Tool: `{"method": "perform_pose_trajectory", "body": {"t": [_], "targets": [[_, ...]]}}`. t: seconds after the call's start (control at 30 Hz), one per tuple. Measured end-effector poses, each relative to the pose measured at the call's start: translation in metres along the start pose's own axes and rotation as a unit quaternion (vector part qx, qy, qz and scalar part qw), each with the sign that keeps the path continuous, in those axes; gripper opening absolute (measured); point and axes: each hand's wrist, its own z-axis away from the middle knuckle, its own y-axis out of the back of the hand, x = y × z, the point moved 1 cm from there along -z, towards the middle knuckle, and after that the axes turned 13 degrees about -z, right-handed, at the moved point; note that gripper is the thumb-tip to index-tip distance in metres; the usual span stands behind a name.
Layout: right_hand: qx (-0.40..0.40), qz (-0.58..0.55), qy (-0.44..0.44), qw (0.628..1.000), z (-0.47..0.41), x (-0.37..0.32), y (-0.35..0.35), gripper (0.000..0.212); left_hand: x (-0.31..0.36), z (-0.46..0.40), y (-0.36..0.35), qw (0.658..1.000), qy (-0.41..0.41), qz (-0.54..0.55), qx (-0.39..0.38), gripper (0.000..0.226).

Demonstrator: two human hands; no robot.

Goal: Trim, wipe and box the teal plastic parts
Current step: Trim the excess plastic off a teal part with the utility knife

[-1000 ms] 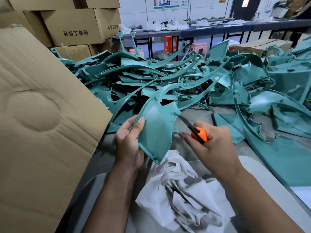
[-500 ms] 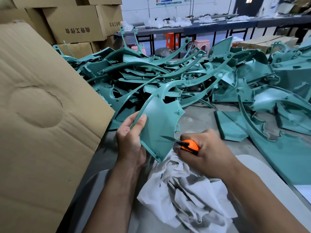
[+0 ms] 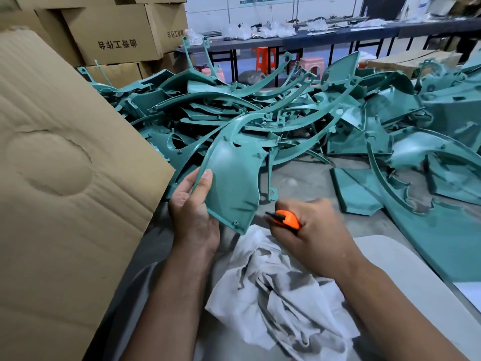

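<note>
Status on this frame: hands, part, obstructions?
Left hand grips teal part upright. Right hand holds orange knife, tip beside the part's lower edge. White rag below. Nothing blocking.

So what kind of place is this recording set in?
Most likely a small factory finishing area: a big heap of teal plastic parts on the worktable, stacked cardboard cartons, and long benches with bagged items behind.

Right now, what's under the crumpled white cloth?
The white cloth lies on the grey table, between the left hand and the right hand. Anything beneath its folds is covered, so I can't tell.
</note>
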Motion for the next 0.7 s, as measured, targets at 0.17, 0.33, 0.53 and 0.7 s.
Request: {"method": "perform_pose_trajectory", "body": {"t": [0.17,0.33,0.53,0.7], "targets": [[-0.088,0.013,0.020,0.996,0.0012,0.0003,-0.0062,0.027,0.0022,-0.0031,-0.0010,0.999,0.010,0.030,0.028,0.028],[-0.036,-0.028,0.051,0.998,0.0004,-0.0044,-0.0044,0.039,0.0002,-0.0021,-0.0003,0.999,0.020,0.039,0.015,0.026],[0.001,-0.001,0.038,0.999,0.0008,-0.0027,-0.0038,0.037,-0.0024,-0.0023,0.0004,0.999,0.026,0.038,0.013,0.013],[0.040,-0.009,0.011,0.999,0.0007,0.0029,0.0015,0.040,-0.0019,0.0003,-0.0011,0.999,0.020,0.046,-0.008,0.007]]}}
